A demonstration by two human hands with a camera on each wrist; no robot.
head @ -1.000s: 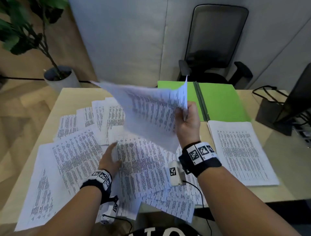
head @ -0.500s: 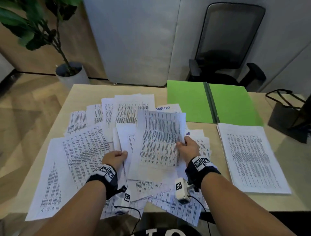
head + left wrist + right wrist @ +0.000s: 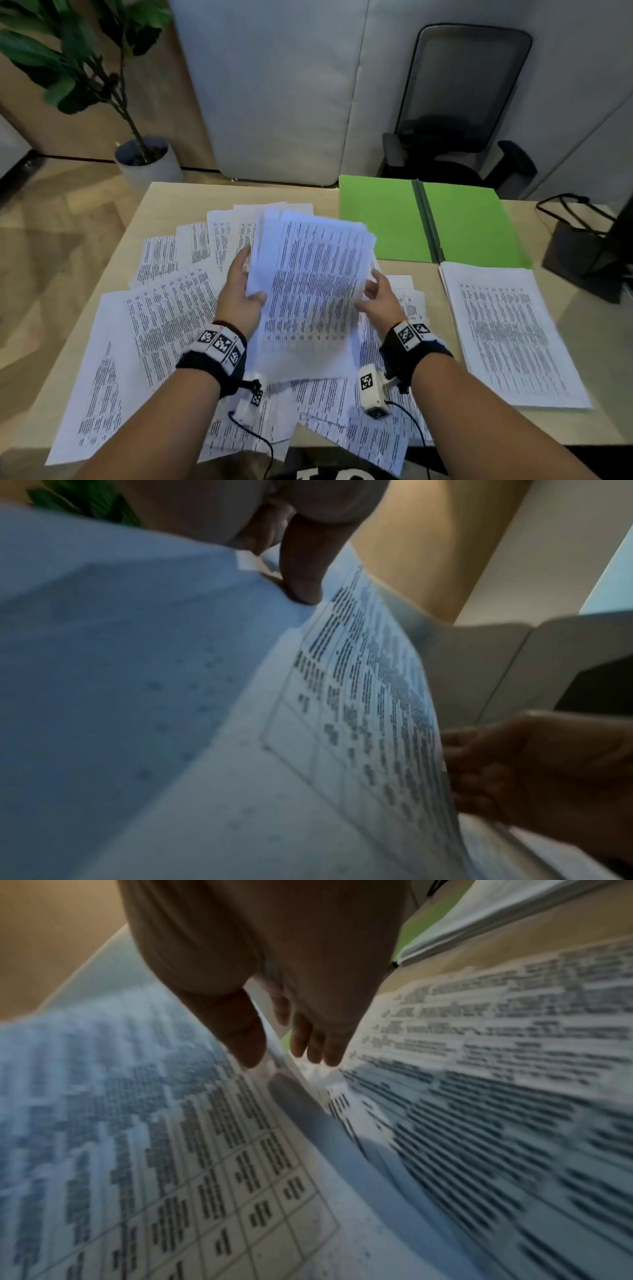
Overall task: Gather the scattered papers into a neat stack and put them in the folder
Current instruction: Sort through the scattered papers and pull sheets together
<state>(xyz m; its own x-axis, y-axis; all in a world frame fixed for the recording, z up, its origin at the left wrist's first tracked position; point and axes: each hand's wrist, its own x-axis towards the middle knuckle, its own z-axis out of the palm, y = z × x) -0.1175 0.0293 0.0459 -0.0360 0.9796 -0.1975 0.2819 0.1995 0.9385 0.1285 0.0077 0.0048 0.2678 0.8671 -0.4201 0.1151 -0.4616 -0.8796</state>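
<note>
A bundle of printed papers is held tilted above the table between both hands. My left hand grips its left edge, with the thumb on top and the fingers behind. At the right edge my right hand pinches it, thumb above and fingers below. Scattered papers cover the table's left and middle. The green folder lies open at the back right. In front of the folder lies a neat stack.
The wooden table ends close to my body, and some sheets hang over that front edge. A black monitor stand with cables stands at the far right. Behind the table are a black office chair, a grey partition and a potted plant.
One second ago my right hand alone held sheets up high. It then lowered them onto the pile. Now both hands hold the bundle by its sides, lifted off the table.
</note>
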